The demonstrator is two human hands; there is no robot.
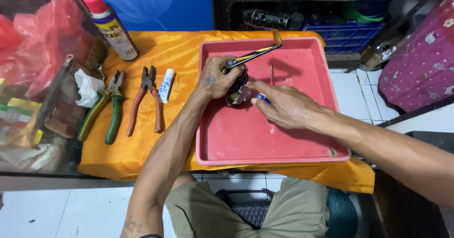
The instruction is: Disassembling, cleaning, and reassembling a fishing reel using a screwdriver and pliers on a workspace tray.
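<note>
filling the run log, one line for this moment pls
left hand: grips fishing reel | right hand: blue-handled tool at reel | where: red tray | beside: pliers

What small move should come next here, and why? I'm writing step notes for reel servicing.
Probably seat the blue-handled tool squarely on the fishing reel before turning. The left hand already grips the reel over the red tray, and the right hand holds the tool's tip right at the reel's side, though the exact contact is hidden.
</note>
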